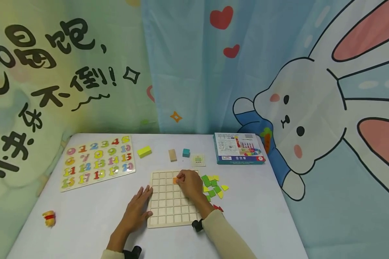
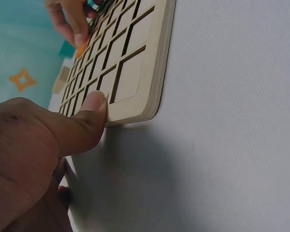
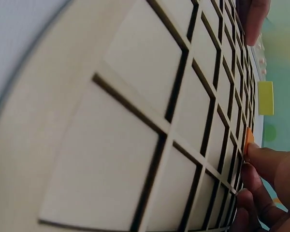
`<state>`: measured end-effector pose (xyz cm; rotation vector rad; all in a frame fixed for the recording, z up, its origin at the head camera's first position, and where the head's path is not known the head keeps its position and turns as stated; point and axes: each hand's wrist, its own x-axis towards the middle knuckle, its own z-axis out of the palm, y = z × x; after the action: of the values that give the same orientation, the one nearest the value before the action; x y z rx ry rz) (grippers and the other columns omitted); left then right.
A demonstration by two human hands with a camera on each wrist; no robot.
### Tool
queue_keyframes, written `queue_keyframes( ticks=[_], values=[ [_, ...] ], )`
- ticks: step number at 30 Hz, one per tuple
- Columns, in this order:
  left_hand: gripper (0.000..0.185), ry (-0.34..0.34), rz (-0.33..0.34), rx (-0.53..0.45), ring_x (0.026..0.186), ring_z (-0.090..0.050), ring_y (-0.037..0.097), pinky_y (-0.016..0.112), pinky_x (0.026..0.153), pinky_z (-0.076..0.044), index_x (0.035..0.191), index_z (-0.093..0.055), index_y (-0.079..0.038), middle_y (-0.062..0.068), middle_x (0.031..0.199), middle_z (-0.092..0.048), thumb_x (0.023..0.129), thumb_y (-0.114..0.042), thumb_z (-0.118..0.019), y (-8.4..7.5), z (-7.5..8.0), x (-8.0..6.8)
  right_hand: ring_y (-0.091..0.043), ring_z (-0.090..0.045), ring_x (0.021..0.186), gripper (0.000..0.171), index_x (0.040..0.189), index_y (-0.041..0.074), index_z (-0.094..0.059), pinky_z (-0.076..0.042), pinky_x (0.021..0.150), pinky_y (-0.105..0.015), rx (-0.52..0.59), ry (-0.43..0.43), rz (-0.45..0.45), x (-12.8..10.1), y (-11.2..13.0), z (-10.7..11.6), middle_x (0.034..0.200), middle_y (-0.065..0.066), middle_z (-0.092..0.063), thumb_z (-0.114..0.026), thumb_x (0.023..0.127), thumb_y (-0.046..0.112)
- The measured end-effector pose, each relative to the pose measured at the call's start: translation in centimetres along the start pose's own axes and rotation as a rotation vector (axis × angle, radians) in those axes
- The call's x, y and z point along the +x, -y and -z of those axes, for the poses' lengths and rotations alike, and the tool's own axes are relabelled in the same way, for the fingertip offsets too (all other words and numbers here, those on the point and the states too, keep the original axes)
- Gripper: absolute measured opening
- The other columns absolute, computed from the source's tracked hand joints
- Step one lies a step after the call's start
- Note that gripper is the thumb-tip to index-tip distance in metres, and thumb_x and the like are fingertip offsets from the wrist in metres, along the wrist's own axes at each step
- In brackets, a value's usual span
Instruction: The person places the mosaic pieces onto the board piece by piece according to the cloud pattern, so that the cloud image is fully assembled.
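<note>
A wooden grid board lies flat on the table, its square cells edged by raised ribs. Near the board's far side, my right hand pinches a small orange tile at the grid. The thumb meets that tile in the right wrist view, while the other fingers curl below. Along the board's left edge rests my left hand, fingers extended. Its thumb touches the board's near corner region in the left wrist view. Green and yellow pieces lie scattered right of the board.
Red pieces lie partly behind the right forearm. Beyond the board are a yellow block, a tan block, a teal cube, a small card and a box. A number board and a figurine sit left.
</note>
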<state>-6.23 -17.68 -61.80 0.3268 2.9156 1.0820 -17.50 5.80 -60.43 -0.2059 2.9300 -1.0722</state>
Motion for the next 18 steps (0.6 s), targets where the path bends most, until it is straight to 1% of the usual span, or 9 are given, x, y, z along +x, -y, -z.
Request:
queue_keyframes(
  ticks=[5,7,10,12,14,16,18],
  values=[
    [0.09,0.021,0.04,-0.008,0.16,-0.027,0.048,0.072,0.127,-0.025,0.162,-0.042,-0.004,0.018,0.172,-0.036,0.083,-0.003,-0.085,-0.1,-0.1,0.1,-0.017,-0.069,0.089,0.004,0.092,0.02,-0.086,-0.057,0.07,-0.035,-0.006,-0.014,-0.019,0.1,-0.2,0.4,0.09,0.005,-0.079,-0.087,0.089,0.022],
    [0.09,0.022,0.041,-0.012,0.16,-0.027,0.049,0.072,0.127,-0.025,0.162,-0.041,-0.004,0.018,0.172,-0.035,0.083,-0.004,-0.085,0.0,0.0,0.1,-0.02,-0.071,0.09,0.005,0.092,0.019,-0.086,-0.058,0.07,-0.038,0.006,-0.029,-0.002,0.2,-0.5,0.7,0.09,0.003,-0.08,-0.088,0.087,0.019],
    [0.089,0.01,0.021,-0.021,0.159,-0.029,0.051,0.073,0.125,-0.026,0.161,-0.043,-0.002,0.02,0.17,-0.037,0.082,-0.003,-0.085,0.1,0.0,0.1,-0.02,-0.071,0.091,0.012,0.097,0.018,-0.086,-0.058,0.076,-0.039,0.045,-0.046,-0.003,0.2,-1.4,1.5,0.089,0.003,-0.079,-0.089,0.086,0.017],
    [0.089,0.004,0.014,-0.028,0.158,-0.029,0.052,0.074,0.124,-0.027,0.16,-0.044,-0.001,0.021,0.17,-0.038,0.081,-0.003,-0.085,0.0,0.0,0.1,-0.021,-0.071,0.095,0.017,0.102,0.018,-0.085,-0.058,0.082,-0.041,0.081,-0.059,-0.027,0.0,-2.2,2.4,0.09,0.003,-0.079,-0.089,0.086,0.016],
    [0.089,0.003,0.014,-0.03,0.158,-0.029,0.051,0.074,0.125,-0.026,0.16,-0.044,-0.001,0.021,0.17,-0.038,0.081,-0.003,-0.085,0.1,0.0,0.1,-0.022,-0.068,0.1,0.021,0.106,0.019,-0.084,-0.056,0.087,-0.043,0.089,-0.071,-0.071,-0.1,-3.2,3.5,0.094,0.002,-0.078,-0.089,0.086,0.016],
    [0.089,0.013,0.027,-0.034,0.16,-0.027,0.05,0.073,0.126,-0.025,0.161,-0.043,-0.002,0.019,0.171,-0.036,0.082,-0.003,-0.085,0.0,0.0,0.1,-0.024,-0.067,0.104,0.022,0.109,0.018,-0.084,-0.055,0.091,-0.046,0.075,-0.085,-0.113,-0.3,-4.3,4.7,0.099,0.0,-0.077,-0.088,0.087,0.016],
    [0.089,0.022,0.032,-0.033,0.16,-0.026,0.049,0.073,0.126,-0.024,0.161,-0.043,-0.003,0.019,0.171,-0.035,0.083,-0.003,-0.085,0.0,0.0,0.1,-0.025,-0.065,0.104,0.023,0.111,0.017,-0.083,-0.055,0.092,-0.047,0.043,-0.096,-0.158,-0.5,-5.3,5.8,0.104,-0.003,-0.075,-0.087,0.088,0.016]
  ],
)
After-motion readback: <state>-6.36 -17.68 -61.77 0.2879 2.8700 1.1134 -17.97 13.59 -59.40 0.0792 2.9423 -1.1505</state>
